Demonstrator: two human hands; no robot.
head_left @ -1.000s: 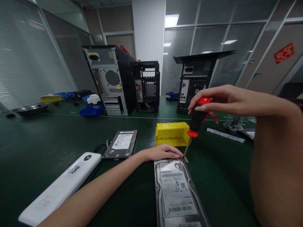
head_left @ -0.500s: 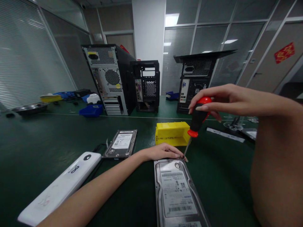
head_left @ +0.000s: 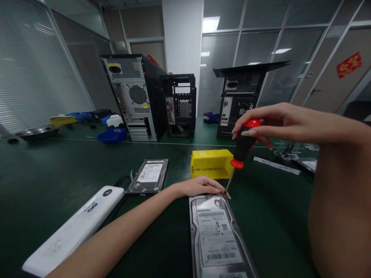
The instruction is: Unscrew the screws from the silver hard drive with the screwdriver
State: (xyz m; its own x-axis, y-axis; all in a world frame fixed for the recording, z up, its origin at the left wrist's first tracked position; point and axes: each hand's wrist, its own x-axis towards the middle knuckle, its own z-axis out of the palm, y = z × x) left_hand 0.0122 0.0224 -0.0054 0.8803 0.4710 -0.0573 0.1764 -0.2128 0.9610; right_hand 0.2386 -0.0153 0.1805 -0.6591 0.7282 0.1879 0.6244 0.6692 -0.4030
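Observation:
A silver hard drive (head_left: pixel 218 235) with a white label lies on the green table in front of me. My left hand (head_left: pixel 201 186) rests over its far edge, the fingers curled round that end and holding it. In my right hand (head_left: pixel 261 125) is a screwdriver (head_left: pixel 242 148) with a black and red handle, gripped near the top. It stands slightly tilted, its tip down at the drive's far right corner beside my left fingertips. Whatever the tip touches is too small to make out.
A yellow bin (head_left: pixel 211 164) lies just beyond the drive. A second hard drive (head_left: pixel 149 177) and a white oblong device (head_left: pixel 77 231) lie to the left. Computer cases (head_left: pixel 136 96) stand at the back, with a blue bin (head_left: pixel 111 136) near them. A strip (head_left: pixel 276 165) lies right.
Almost nothing differs; both hands, the screwdriver and the hard drive keep their places, with only a very slight shift of the whole view.

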